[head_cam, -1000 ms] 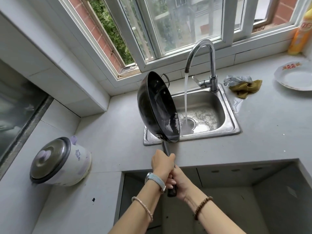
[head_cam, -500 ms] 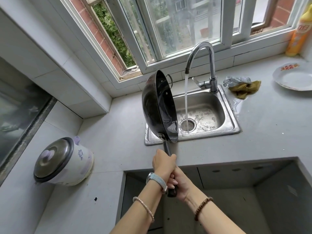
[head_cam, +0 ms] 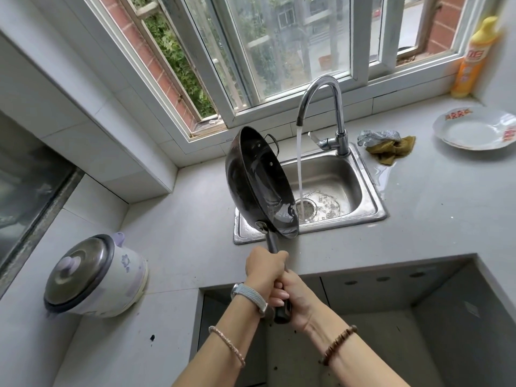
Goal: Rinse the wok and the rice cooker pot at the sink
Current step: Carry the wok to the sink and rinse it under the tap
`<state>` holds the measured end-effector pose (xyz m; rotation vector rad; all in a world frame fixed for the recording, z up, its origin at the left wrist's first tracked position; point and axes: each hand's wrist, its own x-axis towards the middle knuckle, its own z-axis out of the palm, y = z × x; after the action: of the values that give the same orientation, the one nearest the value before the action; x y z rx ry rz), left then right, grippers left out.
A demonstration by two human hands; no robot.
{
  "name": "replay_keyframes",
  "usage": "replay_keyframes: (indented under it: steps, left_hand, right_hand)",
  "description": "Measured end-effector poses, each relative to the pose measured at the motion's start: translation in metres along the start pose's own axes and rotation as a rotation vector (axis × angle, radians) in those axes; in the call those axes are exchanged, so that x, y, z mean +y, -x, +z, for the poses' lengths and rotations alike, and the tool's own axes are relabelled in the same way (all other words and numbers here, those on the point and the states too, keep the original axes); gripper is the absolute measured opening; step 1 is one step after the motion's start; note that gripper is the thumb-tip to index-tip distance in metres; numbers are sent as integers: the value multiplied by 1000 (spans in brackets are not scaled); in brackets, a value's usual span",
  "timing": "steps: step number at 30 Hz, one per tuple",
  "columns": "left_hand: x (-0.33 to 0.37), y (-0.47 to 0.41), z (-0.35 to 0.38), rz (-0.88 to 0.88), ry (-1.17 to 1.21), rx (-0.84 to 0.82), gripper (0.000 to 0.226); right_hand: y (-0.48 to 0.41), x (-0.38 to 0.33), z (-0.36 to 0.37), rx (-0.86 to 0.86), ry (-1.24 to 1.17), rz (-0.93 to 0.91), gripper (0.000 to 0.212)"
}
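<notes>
While tilted on edge over the sink (head_cam: 371, 188), wok (head_cam: 258, 182) beyond left hand (head_cam: 265, 270) and right hand (head_cam: 297, 297), both clenched, seemingly tight, round its handle.

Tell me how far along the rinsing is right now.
Done: the tap is running into the sink. In hand: the left hand and right hand grip the wok by its handle, tipped on edge over the sink. Left: the rice cooker sits lidded on the counter.

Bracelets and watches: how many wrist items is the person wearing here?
3. A watch and a thin bracelet on the left arm; a brown beaded bracelet on the right. None appears hidden.
</notes>
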<state>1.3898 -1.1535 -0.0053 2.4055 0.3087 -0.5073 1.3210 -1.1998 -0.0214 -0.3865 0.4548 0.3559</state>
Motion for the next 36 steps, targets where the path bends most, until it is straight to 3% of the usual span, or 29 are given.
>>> replay_keyframes:
  steps: [13,20,36]
  left_hand:
    - [6,9,6,-13,180,-162,33]
    - [5,4,7,-42,227,-245,27]
    - [4,9,-4,-92,317,-285,35]
  right_hand:
    - [27,-14,7,81,101,-74,28]
    - [31,-19,12,128,237,-80,24]
    - [34,-26,23,218,438,-23,20]
